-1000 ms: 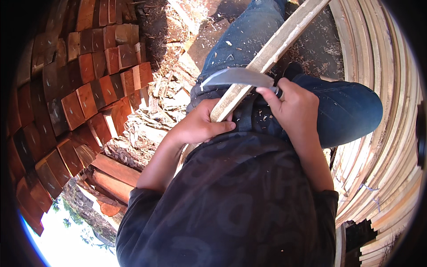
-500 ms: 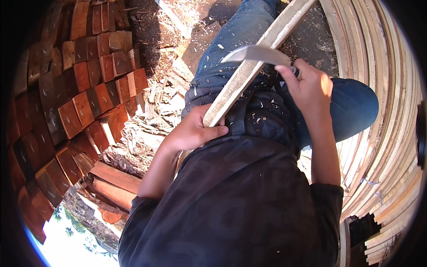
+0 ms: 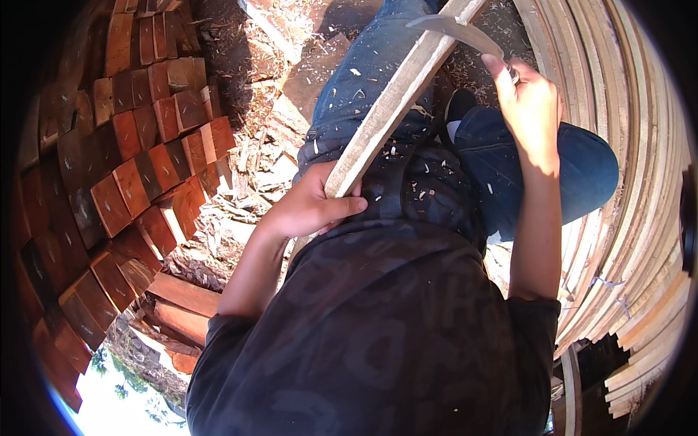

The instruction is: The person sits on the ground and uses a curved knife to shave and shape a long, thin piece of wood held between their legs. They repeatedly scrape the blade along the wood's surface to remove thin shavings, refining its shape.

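A long, pale wooden strip point(image 3: 392, 102) slants across my lap, from my waist toward the upper right. My left hand point(image 3: 311, 205) is closed round its near end, thumb lying over the top. Farther up, my right hand point(image 3: 529, 94) grips a sickle point(image 3: 462, 33) by its handle, which is mostly hidden in the fist. The sickle's curved metal blade points left and crosses the strip near its far part. Small wood shavings point(image 3: 423, 190) are scattered over my dark clothing and jeans.
At the left rises a stack of reddish-brown wood blocks point(image 3: 131, 185). Long pale wooden strips point(image 3: 618, 160) are piled along the right side. Wood chips point(image 3: 251, 171) cover the ground beside my leg, and reddish planks point(image 3: 182, 294) lie at the lower left.
My right hand and the sickle have moved away from me and slightly right, farther along the strip. My left hand keeps its hold on the near end.
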Action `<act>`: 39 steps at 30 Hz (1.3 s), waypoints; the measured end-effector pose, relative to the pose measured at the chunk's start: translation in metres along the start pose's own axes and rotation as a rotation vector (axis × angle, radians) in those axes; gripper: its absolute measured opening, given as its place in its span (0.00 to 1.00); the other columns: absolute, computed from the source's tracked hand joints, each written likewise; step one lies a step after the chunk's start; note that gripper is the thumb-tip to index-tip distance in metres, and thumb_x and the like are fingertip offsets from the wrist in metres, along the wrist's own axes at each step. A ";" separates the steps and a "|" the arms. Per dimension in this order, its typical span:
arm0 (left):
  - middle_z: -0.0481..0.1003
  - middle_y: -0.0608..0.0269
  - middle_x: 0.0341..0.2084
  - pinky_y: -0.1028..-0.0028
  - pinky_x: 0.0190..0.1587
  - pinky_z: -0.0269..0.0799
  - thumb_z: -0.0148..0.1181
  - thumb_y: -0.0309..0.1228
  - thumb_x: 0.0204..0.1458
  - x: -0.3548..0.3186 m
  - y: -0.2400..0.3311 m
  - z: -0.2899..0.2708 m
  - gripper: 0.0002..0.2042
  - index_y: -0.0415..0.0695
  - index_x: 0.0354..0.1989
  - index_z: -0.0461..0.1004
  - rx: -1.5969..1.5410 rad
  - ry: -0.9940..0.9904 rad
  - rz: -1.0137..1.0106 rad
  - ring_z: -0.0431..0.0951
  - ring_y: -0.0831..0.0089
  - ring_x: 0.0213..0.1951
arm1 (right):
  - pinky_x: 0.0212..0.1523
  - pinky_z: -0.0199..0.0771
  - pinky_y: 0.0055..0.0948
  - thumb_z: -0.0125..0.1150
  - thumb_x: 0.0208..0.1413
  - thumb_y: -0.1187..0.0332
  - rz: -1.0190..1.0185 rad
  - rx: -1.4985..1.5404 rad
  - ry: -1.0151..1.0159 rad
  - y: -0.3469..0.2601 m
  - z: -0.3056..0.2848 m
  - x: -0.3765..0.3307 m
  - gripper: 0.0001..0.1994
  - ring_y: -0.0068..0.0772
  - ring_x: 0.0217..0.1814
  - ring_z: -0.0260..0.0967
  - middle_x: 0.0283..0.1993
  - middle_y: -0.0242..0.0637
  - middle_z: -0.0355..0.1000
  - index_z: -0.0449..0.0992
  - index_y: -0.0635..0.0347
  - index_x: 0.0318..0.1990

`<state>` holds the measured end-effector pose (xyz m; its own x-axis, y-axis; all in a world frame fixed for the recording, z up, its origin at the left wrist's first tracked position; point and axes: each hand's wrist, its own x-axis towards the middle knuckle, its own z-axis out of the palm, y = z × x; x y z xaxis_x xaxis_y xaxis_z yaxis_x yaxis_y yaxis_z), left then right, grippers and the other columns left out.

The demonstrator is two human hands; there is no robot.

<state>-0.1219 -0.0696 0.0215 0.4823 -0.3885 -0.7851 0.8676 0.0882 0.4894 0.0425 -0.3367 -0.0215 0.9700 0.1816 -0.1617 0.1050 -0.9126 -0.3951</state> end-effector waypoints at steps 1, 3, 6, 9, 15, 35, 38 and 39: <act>0.65 0.71 0.11 0.80 0.13 0.56 0.63 0.25 0.50 0.001 0.000 0.000 0.09 0.42 0.28 0.67 -0.023 0.000 0.004 0.64 0.83 0.10 | 0.21 0.71 0.38 0.56 0.52 0.38 -0.051 -0.036 0.056 0.003 0.000 0.004 0.30 0.48 0.20 0.72 0.15 0.46 0.70 0.76 0.62 0.23; 0.64 0.71 0.10 0.80 0.12 0.55 0.62 0.25 0.50 0.002 0.003 0.000 0.08 0.42 0.30 0.66 -0.052 0.007 0.008 0.63 0.83 0.09 | 0.23 0.73 0.40 0.55 0.54 0.39 -0.072 -0.032 0.088 0.000 -0.002 0.004 0.30 0.50 0.21 0.73 0.16 0.47 0.70 0.76 0.62 0.24; 0.62 0.72 0.09 0.81 0.09 0.52 0.63 0.25 0.49 0.005 -0.006 -0.001 0.10 0.42 0.28 0.65 -0.041 -0.025 0.022 0.61 0.83 0.07 | 0.23 0.73 0.40 0.58 0.52 0.41 -0.088 0.026 0.081 -0.019 0.006 -0.019 0.28 0.50 0.21 0.73 0.16 0.45 0.71 0.73 0.61 0.20; 0.64 0.71 0.10 0.80 0.12 0.55 0.63 0.25 0.50 0.003 0.001 0.001 0.09 0.42 0.28 0.66 0.010 0.008 0.001 0.63 0.83 0.09 | 0.21 0.72 0.38 0.60 0.49 0.40 -0.372 -0.041 0.017 -0.043 0.009 -0.033 0.28 0.46 0.18 0.71 0.13 0.41 0.68 0.69 0.58 0.18; 0.65 0.72 0.12 0.80 0.14 0.56 0.62 0.25 0.50 0.002 0.003 0.006 0.08 0.42 0.27 0.67 0.046 0.009 0.045 0.64 0.84 0.11 | 0.25 0.71 0.39 0.50 0.55 0.37 0.137 0.001 0.115 0.054 -0.009 0.073 0.33 0.47 0.21 0.73 0.15 0.50 0.68 0.79 0.64 0.31; 0.63 0.72 0.09 0.81 0.10 0.54 0.66 0.27 0.45 -0.008 -0.006 0.022 0.12 0.42 0.24 0.65 0.018 0.145 -0.001 0.61 0.84 0.08 | 0.18 0.62 0.33 0.58 0.54 0.43 -0.124 0.181 0.003 0.029 0.003 0.027 0.29 0.42 0.11 0.59 0.09 0.43 0.60 0.76 0.67 0.24; 0.63 0.71 0.09 0.81 0.10 0.55 0.66 0.27 0.45 -0.012 -0.002 0.024 0.11 0.42 0.25 0.66 0.074 0.210 -0.026 0.62 0.83 0.08 | 0.18 0.62 0.34 0.58 0.55 0.45 -0.298 0.281 -0.071 0.005 0.018 0.000 0.27 0.44 0.12 0.59 0.09 0.43 0.58 0.76 0.65 0.23; 0.64 0.71 0.09 0.81 0.11 0.56 0.66 0.27 0.45 -0.012 -0.003 0.023 0.11 0.42 0.25 0.66 0.090 0.219 -0.022 0.62 0.83 0.08 | 0.18 0.61 0.34 0.58 0.55 0.45 -0.298 0.321 -0.070 0.003 0.021 0.000 0.27 0.43 0.12 0.59 0.09 0.43 0.58 0.76 0.65 0.23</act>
<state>-0.1334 -0.0858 0.0381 0.4865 -0.1805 -0.8548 0.8688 -0.0038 0.4952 0.0381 -0.3323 -0.0414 0.8895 0.4536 -0.0546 0.2935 -0.6589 -0.6926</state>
